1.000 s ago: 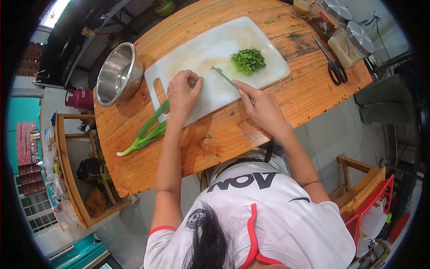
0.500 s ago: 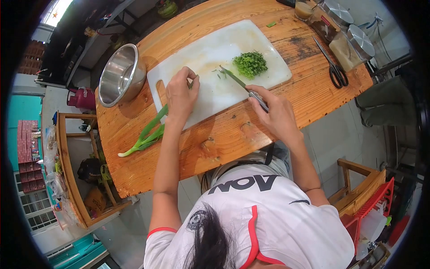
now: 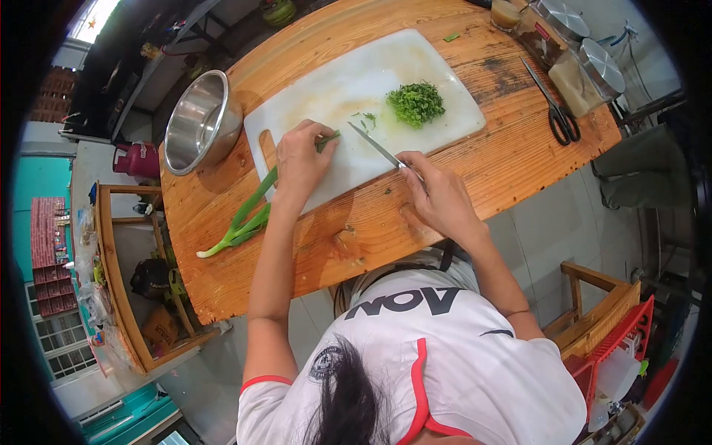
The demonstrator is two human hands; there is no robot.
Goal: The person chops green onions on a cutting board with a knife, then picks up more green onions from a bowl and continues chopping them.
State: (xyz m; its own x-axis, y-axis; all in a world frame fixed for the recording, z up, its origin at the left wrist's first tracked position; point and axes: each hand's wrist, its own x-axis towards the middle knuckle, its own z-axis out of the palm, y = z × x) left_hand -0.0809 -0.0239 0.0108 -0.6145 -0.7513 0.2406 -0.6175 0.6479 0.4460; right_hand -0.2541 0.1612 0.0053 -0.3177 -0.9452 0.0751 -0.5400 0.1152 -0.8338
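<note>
My left hand (image 3: 300, 165) is closed around a green onion (image 3: 252, 204). Its cut green tip pokes out past my fingers over the white cutting board (image 3: 348, 70), while the pale root end lies on the wooden table to the left. In my right hand (image 3: 443, 194) is a knife (image 3: 376, 145), gripped by the handle. The blade points up and left, a short gap from the onion's cut end. Beyond the blade tip lie a few small green slices (image 3: 368, 119). A pile of chopped greens (image 3: 415, 104) rests on the right part of the board.
A steel bowl (image 3: 199, 124) stands left of the board on the wooden table (image 3: 326, 256). Black-handled scissors (image 3: 560, 122) lie at the right, beside lidded jars (image 3: 575, 85). A small green scrap (image 3: 452, 37) lies near the far edge.
The knife has moved left and its blade, dark with green before, now shows bare metal. More of the onion's cut tip sticks out of my left hand. Small slices lie on the board.
</note>
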